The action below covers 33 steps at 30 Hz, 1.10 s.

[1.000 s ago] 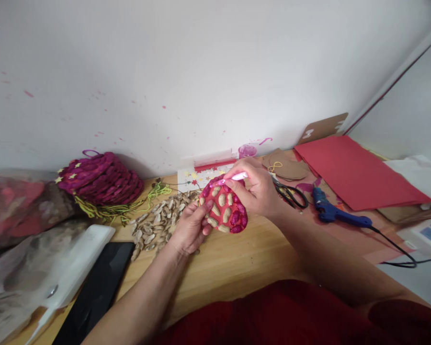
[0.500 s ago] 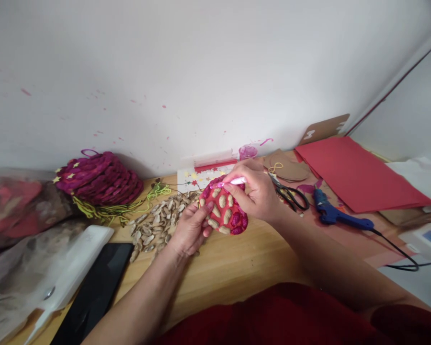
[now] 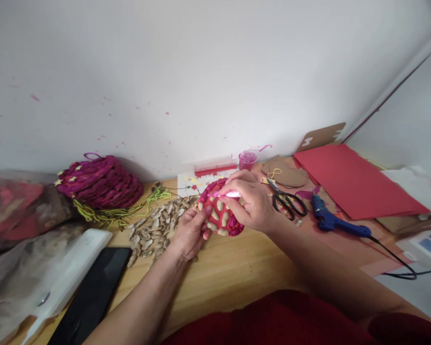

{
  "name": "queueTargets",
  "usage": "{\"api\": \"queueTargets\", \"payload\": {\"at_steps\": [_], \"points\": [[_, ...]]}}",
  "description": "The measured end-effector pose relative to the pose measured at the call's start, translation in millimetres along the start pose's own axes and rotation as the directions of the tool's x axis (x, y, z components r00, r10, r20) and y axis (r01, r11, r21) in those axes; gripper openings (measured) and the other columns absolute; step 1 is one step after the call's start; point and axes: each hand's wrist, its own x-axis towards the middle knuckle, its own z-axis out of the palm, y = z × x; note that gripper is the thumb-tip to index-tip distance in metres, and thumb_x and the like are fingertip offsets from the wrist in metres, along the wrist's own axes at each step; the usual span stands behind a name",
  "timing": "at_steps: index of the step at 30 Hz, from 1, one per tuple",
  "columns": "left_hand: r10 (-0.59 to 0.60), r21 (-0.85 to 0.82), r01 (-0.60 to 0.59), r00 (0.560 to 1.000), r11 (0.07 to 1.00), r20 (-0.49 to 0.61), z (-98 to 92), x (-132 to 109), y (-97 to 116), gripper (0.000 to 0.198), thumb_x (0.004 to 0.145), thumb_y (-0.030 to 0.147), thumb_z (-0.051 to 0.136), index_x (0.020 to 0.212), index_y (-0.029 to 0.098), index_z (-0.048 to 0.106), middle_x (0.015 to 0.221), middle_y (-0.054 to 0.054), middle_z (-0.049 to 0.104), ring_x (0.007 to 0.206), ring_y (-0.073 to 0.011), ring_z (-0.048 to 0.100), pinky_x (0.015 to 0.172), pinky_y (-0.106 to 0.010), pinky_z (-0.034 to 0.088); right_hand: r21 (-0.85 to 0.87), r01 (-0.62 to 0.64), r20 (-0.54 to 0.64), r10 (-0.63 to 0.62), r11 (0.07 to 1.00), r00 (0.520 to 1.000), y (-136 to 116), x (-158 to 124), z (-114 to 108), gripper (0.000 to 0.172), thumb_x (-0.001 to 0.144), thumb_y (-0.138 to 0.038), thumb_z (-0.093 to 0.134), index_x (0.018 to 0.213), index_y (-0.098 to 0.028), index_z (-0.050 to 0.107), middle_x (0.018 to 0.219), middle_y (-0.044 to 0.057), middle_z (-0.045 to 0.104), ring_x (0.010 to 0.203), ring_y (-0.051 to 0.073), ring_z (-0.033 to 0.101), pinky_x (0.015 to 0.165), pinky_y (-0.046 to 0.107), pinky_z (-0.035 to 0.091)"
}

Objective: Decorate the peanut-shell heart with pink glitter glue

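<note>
My left hand (image 3: 191, 230) grips the lower left edge of a round red disc (image 3: 218, 213), thumb on its face. Several peanut shells are fixed on the disc, those at its top and right rim coated in magenta paint, those in the middle still plain tan. Pinched in my right hand (image 3: 249, 201) is a white-handled paintbrush (image 3: 233, 194), its pink tip touching the upper left of the disc. Loose peanut shells (image 3: 158, 227) lie in a heap left of the disc. Behind my right hand stands a clear cup (image 3: 247, 159) with magenta paint.
At left are a stack of magenta shell-covered discs (image 3: 104, 182) with yellow-green cords, plastic bags (image 3: 14, 211), a white device (image 3: 72, 273) and a black phone-like slab (image 3: 93, 292). At right lie scissors (image 3: 290, 203), a blue glue gun (image 3: 335, 221), red sheets (image 3: 359, 182) and cardboard pieces (image 3: 287, 172).
The brush tip has moved left along the disc's upper rim, my right hand shifting with it. My left hand keeps its hold. The whole view has tilted slightly.
</note>
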Motion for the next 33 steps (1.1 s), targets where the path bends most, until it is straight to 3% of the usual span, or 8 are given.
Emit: {"api": "queueTargets", "payload": {"at_steps": [7, 10, 12, 14, 16, 18, 25, 33], "points": [[0.016, 0.025, -0.016, 1.0, 1.0, 0.0, -3.6, 3, -4, 0.057, 0.055, 0.048, 0.104, 0.065, 0.017, 0.057, 0.048, 0.01, 0.043, 0.039, -0.0031, 0.032, 0.032, -0.014, 0.03, -0.007, -0.057, -0.07, 0.056, 0.998, 0.996, 1, 3, -6, 0.004, 0.099, -0.023, 0.067, 0.097, -0.025, 0.069, 0.09, 0.003, 0.076, 0.094, 0.022, 0.07, 0.089, 0.043, 0.05], [0.041, 0.095, -0.042, 0.999, 0.995, 0.021, -6.4, 5, -8, 0.053, 0.061, 0.053, 0.1, 0.069, 0.016, 0.063, 0.052, 0.005, 0.055, 0.04, -0.0052, 0.041, 0.035, -0.016, 0.034, 0.073, -0.151, -0.19, 0.163, 0.986, 0.968, 18, 6, -17, 0.005, 0.102, -0.028, 0.064, 0.101, -0.026, 0.068, 0.094, 0.003, 0.076, 0.092, 0.021, 0.07, 0.084, 0.039, 0.052], [0.076, 0.162, -0.079, 0.997, 0.984, 0.027, -7.5, 6, -9, 0.052, 0.064, 0.056, 0.098, 0.071, 0.015, 0.067, 0.056, 0.001, 0.062, 0.041, -0.0068, 0.045, 0.036, -0.017, 0.035, 0.091, -0.258, -0.28, 0.273, 0.962, 0.92, 38, 12, -27, 0.01, 0.102, -0.034, 0.064, 0.104, -0.025, 0.068, 0.099, 0.004, 0.076, 0.093, 0.021, 0.071, 0.085, 0.038, 0.053], [0.091, 0.208, -0.096, 0.995, 0.973, 0.034, -8.0, 6, -10, 0.049, 0.065, 0.056, 0.097, 0.071, 0.016, 0.069, 0.057, 0.0, 0.063, 0.043, -0.0084, 0.048, 0.037, -0.018, 0.037, -0.017, -0.415, -0.303, 0.391, 0.91, 0.869, 61, 23, -37, 0.016, 0.101, -0.039, 0.064, 0.105, -0.024, 0.068, 0.103, 0.006, 0.077, 0.099, 0.024, 0.071, 0.088, 0.039, 0.052], [0.083, 0.246, -0.089, 0.996, 0.965, 0.034, -8.4, 5, -10, 0.047, 0.066, 0.054, 0.096, 0.073, 0.016, 0.069, 0.056, 0.001, 0.063, 0.044, -0.0091, 0.049, 0.038, -0.018, 0.039, -0.21, -0.593, -0.221, 0.553, 0.777, 0.803, 83, 36, -44, 0.02, 0.102, -0.04, 0.059, 0.107, -0.023, 0.07, 0.101, 0.007, 0.078, 0.095, 0.025, 0.071, 0.087, 0.039, 0.051], [0.057, 0.291, -0.062, 0.998, 0.955, 0.023, -9.4, 4, -11, 0.045, 0.068, 0.053, 0.095, 0.076, 0.017, 0.069, 0.056, 0.002, 0.063, 0.043, -0.0089, 0.048, 0.039, -0.018, 0.039, -0.45, -0.672, -0.098, 0.715, 0.589, 0.692, 100, 49, -46, 0.027, 0.106, -0.04, 0.051, 0.11, -0.024, 0.072, 0.105, 0.008, 0.079, 0.101, 0.026, 0.069, 0.091, 0.04, 0.05], [0.054, 0.406, -0.046, 0.999, 0.913, -0.007, -13.3, 4, -12, 0.043, 0.072, 0.054, 0.091, 0.081, 0.018, 0.068, 0.063, 0.0, 0.069, 0.043, -0.0088, 0.049, 0.036, -0.018, 0.03, -0.577, -0.669, -0.049, 0.797, 0.469, 0.602, 133, 59, -22, 0.028, 0.1, -0.043, 0.061, 0.101, -0.024, 0.081, 0.116, 0.013, 0.079, 0.126, 0.038, 0.058, 0.102, 0.05, 0.045], [0.079, 0.473, -0.079, 0.997, 0.878, 0.02, -18.0, 7, -14, 0.04, 0.07, 0.05, 0.092, 0.083, 0.019, 0.07, 0.061, 0.002, 0.065, 0.048, -0.0104, 0.051, 0.043, -0.02, 0.033, -0.618, -0.648, -0.032, 0.809, 0.445, 0.586, 144, 48, -12, 0.034, 0.097, -0.05, 0.062, 0.104, -0.025, 0.084, 0.122, 0.015, 0.075, 0.127, 0.04, 0.055, 0.101, 0.051, 0.047]]}}
